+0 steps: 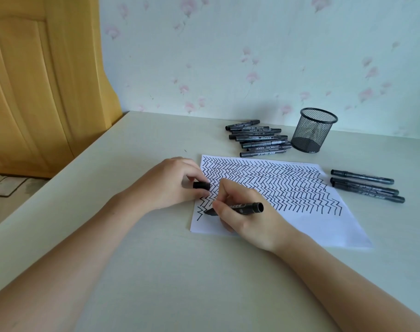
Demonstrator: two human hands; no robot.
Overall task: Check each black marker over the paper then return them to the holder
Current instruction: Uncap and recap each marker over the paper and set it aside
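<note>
**One marker is being tried, and the holder has nothing in it yet**

The right hand [246, 218] pinches a black marker [242, 208] with its fingers curled round it. The tip touches the paper [324, 224] near the bottom left corner, at the end of a zigzag line. The left hand [178, 182] rests on the left edge of the paper and pinches the marker's cap [201, 185] between its fingers.

The paper is nearly full of black zigzag lines, so it looks like many markers have had a turn. Only a strip along the near edge is white.

A pile of markers [259, 137] lies on the bench [156, 271] behind the paper, just beside the mesh holder [313, 130]. Three more markers [367, 185] lie to the right of the paper. I cannot tell which group is checked and which is waiting.

The holder looks empty through the mesh. So the putting-back part seems not yet done for any marker, and that is a big job left.
</note>
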